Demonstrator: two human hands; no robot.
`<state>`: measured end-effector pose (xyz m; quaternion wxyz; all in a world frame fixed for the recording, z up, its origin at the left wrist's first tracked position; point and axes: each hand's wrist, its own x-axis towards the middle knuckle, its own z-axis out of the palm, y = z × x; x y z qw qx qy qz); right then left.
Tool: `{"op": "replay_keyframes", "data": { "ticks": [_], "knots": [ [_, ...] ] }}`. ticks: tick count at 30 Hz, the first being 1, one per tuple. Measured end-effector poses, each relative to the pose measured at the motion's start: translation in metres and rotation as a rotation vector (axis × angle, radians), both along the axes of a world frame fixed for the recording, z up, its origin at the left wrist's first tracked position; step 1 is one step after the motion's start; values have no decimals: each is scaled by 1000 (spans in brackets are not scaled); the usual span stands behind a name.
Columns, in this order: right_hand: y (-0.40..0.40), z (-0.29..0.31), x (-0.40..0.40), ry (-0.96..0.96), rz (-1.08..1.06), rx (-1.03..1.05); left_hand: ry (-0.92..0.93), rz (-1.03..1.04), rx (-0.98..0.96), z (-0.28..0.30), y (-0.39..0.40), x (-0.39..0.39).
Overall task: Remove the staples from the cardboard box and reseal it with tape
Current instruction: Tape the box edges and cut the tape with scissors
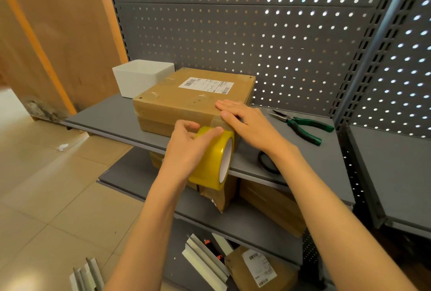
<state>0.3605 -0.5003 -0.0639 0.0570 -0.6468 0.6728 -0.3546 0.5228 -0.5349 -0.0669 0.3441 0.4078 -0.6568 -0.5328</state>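
Note:
A flat cardboard box (184, 95) with a white shipping label (206, 85) lies on the grey shelf (112, 116). Clear tape covers its top and near side. My left hand (186, 148) grips a yellow roll of packing tape (215, 157) held against the box's near right corner. My right hand (245, 122) lies flat with straight fingers over that corner, pressing on the taped top edge. Green-handled pliers (300, 126) lie on the shelf to the right of the box.
A white plastic bin (140, 76) stands behind the box at the left. A black ring (267, 162) lies on the shelf under my right forearm. Grey pegboard (256, 34) backs the shelves. Lower shelves hold more cardboard parcels (270, 202) and metal brackets (205, 260).

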Motion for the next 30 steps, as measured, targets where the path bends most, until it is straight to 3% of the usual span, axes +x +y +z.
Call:
{"op": "replay_keyframes", "data": {
  "ticks": [3, 10, 21, 27, 30],
  "knots": [
    [0, -1, 1, -22, -2, -15, -48, -3, -82, 4, -4, -2],
    [0, -3, 0, -13, -7, -29, -14, -60, -72, -6, 6, 0],
    [0, -1, 0, -3, -22, -15, -166, -56, -58, 0, 5, 0],
    [-2, -4, 2, -14, -39, -36, -115, -43, -39, -7, 7, 4],
    [-3, -4, 3, -27, -35, -37, -177, 25, -160, -6, 3, 3]
  ]
}}
